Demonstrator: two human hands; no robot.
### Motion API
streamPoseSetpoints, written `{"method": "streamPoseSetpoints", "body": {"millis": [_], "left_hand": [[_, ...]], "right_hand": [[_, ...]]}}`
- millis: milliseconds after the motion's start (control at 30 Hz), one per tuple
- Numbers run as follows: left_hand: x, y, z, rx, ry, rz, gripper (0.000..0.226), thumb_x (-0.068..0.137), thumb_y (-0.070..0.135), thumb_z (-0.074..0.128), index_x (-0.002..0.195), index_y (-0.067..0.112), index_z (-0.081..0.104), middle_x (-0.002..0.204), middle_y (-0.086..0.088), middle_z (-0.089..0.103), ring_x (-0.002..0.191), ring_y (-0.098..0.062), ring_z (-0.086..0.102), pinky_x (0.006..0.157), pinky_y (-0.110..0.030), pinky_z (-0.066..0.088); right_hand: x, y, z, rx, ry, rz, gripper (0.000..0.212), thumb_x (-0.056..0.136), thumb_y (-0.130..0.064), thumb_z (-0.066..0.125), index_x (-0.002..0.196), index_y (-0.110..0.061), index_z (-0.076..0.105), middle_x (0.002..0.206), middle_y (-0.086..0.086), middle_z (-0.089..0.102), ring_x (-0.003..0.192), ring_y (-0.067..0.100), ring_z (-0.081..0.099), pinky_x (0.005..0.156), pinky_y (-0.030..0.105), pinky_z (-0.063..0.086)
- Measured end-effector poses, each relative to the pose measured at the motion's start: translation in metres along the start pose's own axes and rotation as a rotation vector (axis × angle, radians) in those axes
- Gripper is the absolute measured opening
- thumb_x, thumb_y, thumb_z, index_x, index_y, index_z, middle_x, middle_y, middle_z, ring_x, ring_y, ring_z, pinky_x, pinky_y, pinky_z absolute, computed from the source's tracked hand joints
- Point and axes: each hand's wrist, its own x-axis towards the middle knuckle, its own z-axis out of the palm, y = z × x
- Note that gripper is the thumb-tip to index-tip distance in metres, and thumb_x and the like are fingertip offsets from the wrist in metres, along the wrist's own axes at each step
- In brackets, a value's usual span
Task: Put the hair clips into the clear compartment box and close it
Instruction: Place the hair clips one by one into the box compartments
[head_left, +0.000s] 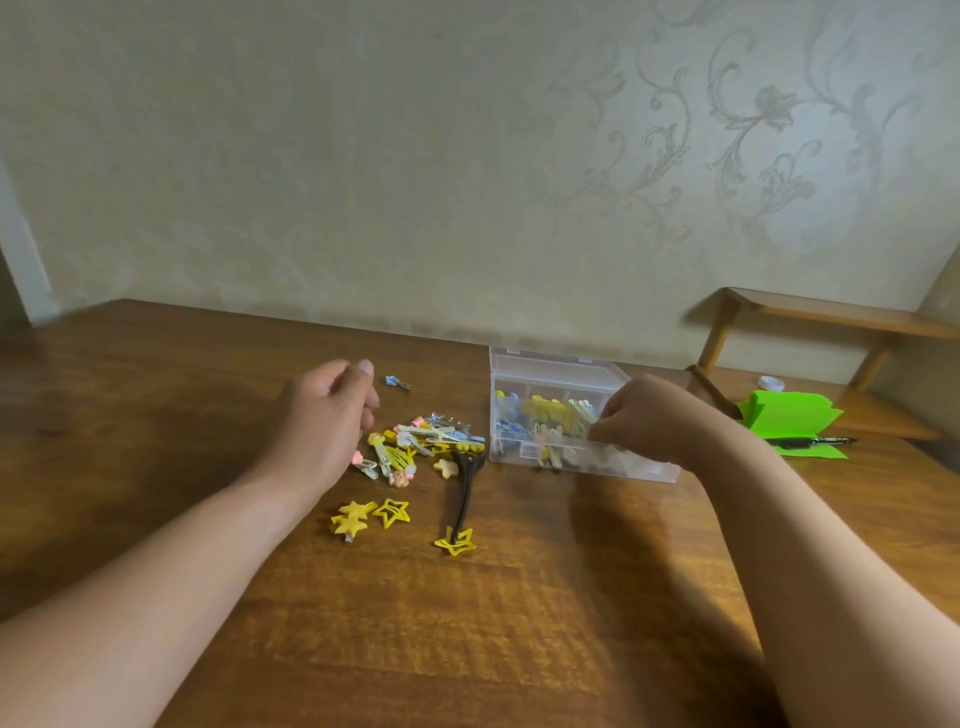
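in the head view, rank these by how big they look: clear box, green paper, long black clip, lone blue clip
1. clear box
2. green paper
3. long black clip
4. lone blue clip

All lie at similar depth, so the order seems safe.

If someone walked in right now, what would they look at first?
Probably the jumble of colourful hair clips in the middle, with yellow star clips lying just in front. Next, the clear compartment box to its right, lid up and partly filled, with the right hand at its front. The bright green paper far right stands out too.
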Motion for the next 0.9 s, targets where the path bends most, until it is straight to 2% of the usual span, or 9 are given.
{"method": "streamPoseSetpoints", "body": {"millis": [300,400,467,567,667,733,800,833,900], "left_hand": [[0.0,0.0,0.0,0.018,-0.014,-0.005,0.043,0.111,0.038,0.051,0.079,0.013,0.067,0.068,-0.003,0.062,0.07,-0.02,0.057,0.069,-0.043,0.047],[0.0,0.002,0.001,0.016,-0.009,-0.007,0.043,0.111,0.038,0.051,0.08,0.013,0.067,0.07,-0.004,0.062,0.07,-0.021,0.057,0.068,-0.043,0.048],[0.0,0.003,0.001,0.006,-0.001,-0.009,0.043,0.111,0.038,0.051,0.081,0.012,0.067,0.07,-0.005,0.062,0.07,-0.022,0.057,0.07,-0.044,0.048],[0.001,0.003,0.001,-0.039,0.035,-0.046,0.041,0.111,0.036,0.05,0.082,0.011,0.067,0.072,-0.005,0.063,0.07,-0.022,0.057,0.07,-0.043,0.047],[0.01,0.0,-0.003,-0.098,0.113,-0.091,0.032,0.11,0.033,0.05,0.09,0.014,0.067,0.082,-0.006,0.067,0.074,-0.022,0.057,0.071,-0.043,0.046],[0.017,-0.004,-0.008,-0.115,0.15,-0.109,0.021,0.109,0.028,0.05,0.101,0.023,0.069,0.101,-0.004,0.071,0.084,-0.021,0.062,0.076,-0.042,0.05],[0.021,-0.008,-0.012,-0.108,0.13,-0.149,0.026,0.111,0.024,0.046,0.123,0.029,0.068,0.123,-0.001,0.068,0.109,-0.019,0.064,0.093,-0.043,0.053],[0.022,-0.009,-0.013,-0.103,0.112,-0.169,0.031,0.112,0.023,0.044,0.133,0.029,0.065,0.13,0.0,0.065,0.119,-0.019,0.061,0.1,-0.043,0.051],[0.023,-0.011,-0.013,-0.084,0.098,-0.184,0.035,0.112,0.022,0.042,0.14,0.028,0.063,0.132,0.0,0.063,0.123,-0.018,0.058,0.106,-0.043,0.049]], "right_hand": [[0.007,-0.004,0.003,-0.11,-0.035,0.056,0.025,0.091,-0.025,0.071,0.088,-0.002,0.081,0.079,0.012,0.078,0.059,0.017,0.055,0.062,0.03,0.05],[0.005,-0.003,0.004,-0.133,0.029,0.033,0.028,0.093,-0.03,0.07,0.091,-0.005,0.081,0.091,0.015,0.08,0.064,0.018,0.059,0.067,0.034,0.059],[-0.002,-0.008,0.0,-0.123,0.112,-0.008,0.027,0.095,-0.033,0.068,0.089,-0.009,0.081,0.086,0.011,0.079,0.067,0.018,0.064,0.072,0.039,0.063],[-0.014,-0.031,-0.004,-0.016,0.242,-0.128,0.026,0.098,-0.034,0.064,0.088,-0.015,0.078,0.077,0.008,0.076,0.061,0.02,0.063,0.059,0.037,0.056],[-0.014,-0.073,0.001,0.083,0.269,-0.245,0.018,0.098,-0.032,0.061,0.087,-0.024,0.073,0.076,-0.001,0.074,0.066,0.021,0.069,0.062,0.038,0.059],[-0.002,-0.105,0.009,0.044,0.248,-0.337,0.018,0.097,-0.029,0.058,0.089,-0.024,0.073,0.084,-0.003,0.074,0.077,0.022,0.07,0.07,0.038,0.059],[0.016,-0.138,0.022,-0.029,0.2,-0.414,0.023,0.099,-0.025,0.054,0.105,-0.029,0.076,0.103,-0.003,0.076,0.095,0.023,0.07,0.083,0.04,0.061],[0.026,-0.153,0.029,-0.07,0.179,-0.438,0.028,0.1,-0.022,0.054,0.115,-0.031,0.076,0.114,-0.002,0.075,0.103,0.025,0.069,0.088,0.04,0.06],[0.043,-0.177,0.044,-0.154,0.128,-0.462,0.041,0.099,-0.016,0.054,0.132,-0.035,0.07,0.132,-0.002,0.07,0.117,0.026,0.066,0.094,0.04,0.058]]}}
